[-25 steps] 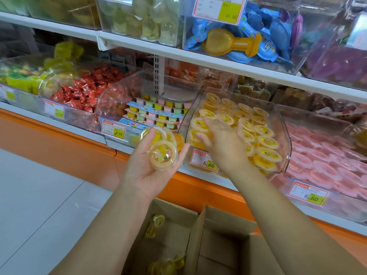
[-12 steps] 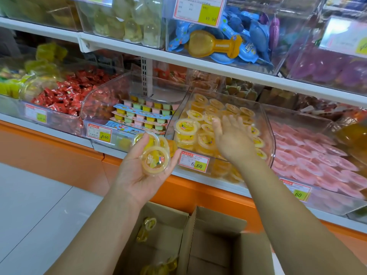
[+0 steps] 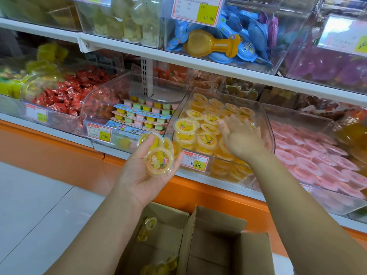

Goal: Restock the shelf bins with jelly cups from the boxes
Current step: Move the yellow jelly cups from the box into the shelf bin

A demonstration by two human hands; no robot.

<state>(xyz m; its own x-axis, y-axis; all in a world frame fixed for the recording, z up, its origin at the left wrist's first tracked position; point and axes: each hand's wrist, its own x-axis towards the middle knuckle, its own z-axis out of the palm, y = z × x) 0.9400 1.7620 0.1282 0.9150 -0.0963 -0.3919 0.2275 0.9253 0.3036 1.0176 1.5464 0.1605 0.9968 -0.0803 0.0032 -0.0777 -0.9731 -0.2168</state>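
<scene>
My left hand (image 3: 143, 175) is palm up in front of the lower shelf, cradling a few yellow jelly cups (image 3: 158, 159). My right hand (image 3: 241, 138) reaches into the clear shelf bin (image 3: 268, 124) with its fingers spread over the yellow jelly cups (image 3: 206, 139) lying there; it holds nothing that I can see. Below my arms stands an open cardboard box (image 3: 210, 243) with a few more yellow cups (image 3: 148, 229) in its left compartment.
A bin of pink jelly cups (image 3: 317, 161) sits to the right, a bin of multi-colour jelly packs (image 3: 143, 116) to the left, red candies (image 3: 65, 96) further left. An upper shelf (image 3: 178, 60) overhangs the bins. White floor (image 3: 39, 211) lies to the left.
My right hand slid from the bin's left front towards its middle and opened its fingers, leaving a cup behind. The left hand stayed put with its cups.
</scene>
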